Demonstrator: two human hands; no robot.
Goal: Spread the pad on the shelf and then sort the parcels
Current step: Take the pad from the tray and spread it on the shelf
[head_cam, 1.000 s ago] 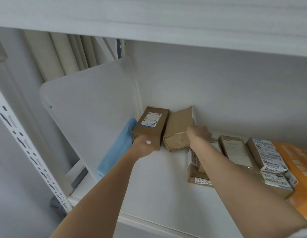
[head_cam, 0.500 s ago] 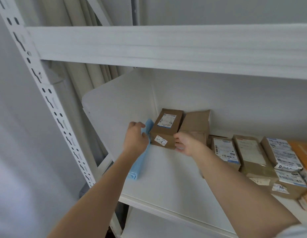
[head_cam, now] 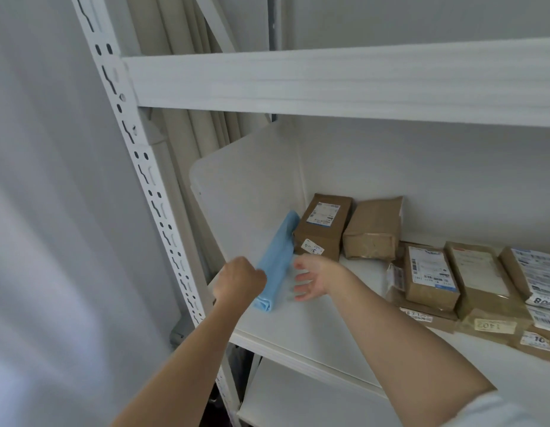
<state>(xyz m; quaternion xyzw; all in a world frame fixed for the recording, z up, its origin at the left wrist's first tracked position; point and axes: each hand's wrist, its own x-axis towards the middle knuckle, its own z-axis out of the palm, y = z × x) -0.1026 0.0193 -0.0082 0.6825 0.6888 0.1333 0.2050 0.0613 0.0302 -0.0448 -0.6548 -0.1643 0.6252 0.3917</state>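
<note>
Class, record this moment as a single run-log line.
left hand: grips folded blue pad | right hand: open beside pad | pad: not yet spread | brown parcels: on shelf

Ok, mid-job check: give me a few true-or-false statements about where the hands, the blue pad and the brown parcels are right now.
1. The left hand grips the folded light-blue fabric pad. True.
2. The pad is spread flat across the white shelf board. False: it is still folded, lying at the shelf's left end.
3. The right hand holds a parcel. False: its fingers are spread and hold nothing.
4. The upright brown cardboard parcel with a white label stands just right of the pad. True.
5. The other brown parcels lie on the floor. False: they rest on the shelf, further right.
</note>
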